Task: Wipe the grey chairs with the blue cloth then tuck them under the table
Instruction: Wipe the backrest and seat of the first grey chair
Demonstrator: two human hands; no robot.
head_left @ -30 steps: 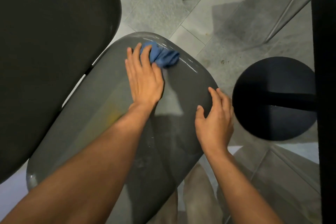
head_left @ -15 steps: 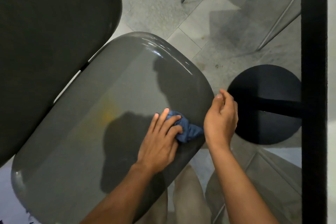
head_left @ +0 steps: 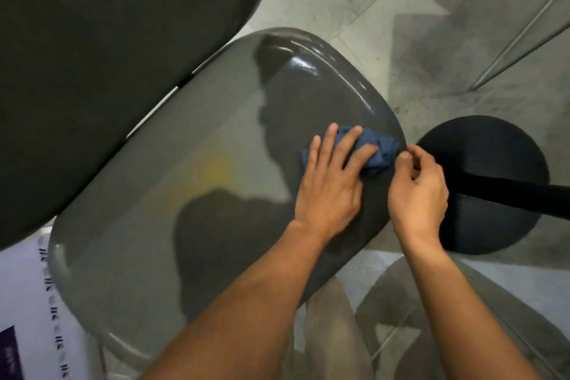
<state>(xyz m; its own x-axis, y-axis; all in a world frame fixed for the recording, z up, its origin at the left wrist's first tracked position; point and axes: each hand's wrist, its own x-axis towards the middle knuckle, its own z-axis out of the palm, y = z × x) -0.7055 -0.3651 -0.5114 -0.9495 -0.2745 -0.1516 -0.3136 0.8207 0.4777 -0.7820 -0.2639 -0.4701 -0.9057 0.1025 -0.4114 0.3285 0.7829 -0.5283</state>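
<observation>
Grey floor tiles [head_left: 385, 3] frame the grey chair seat [head_left: 191, 182]. I see my left hand [head_left: 331, 185] flat, fingers [head_left: 324, 145] spread, pressing the blue cloth [head_left: 374, 149] at the seat's right edge; my right hand [head_left: 418, 191] curls loosely beside it, holding nothing.

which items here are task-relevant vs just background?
In the job:
- grey chair seat, being wiped
- blue cloth, bunched near the seat's right edge
- left hand, fingers pressing on the cloth
- right hand, at the seat's right edge
- black round table base

Lying about:
- dark chair back
- printed white sheet
- thin metal legs
</observation>
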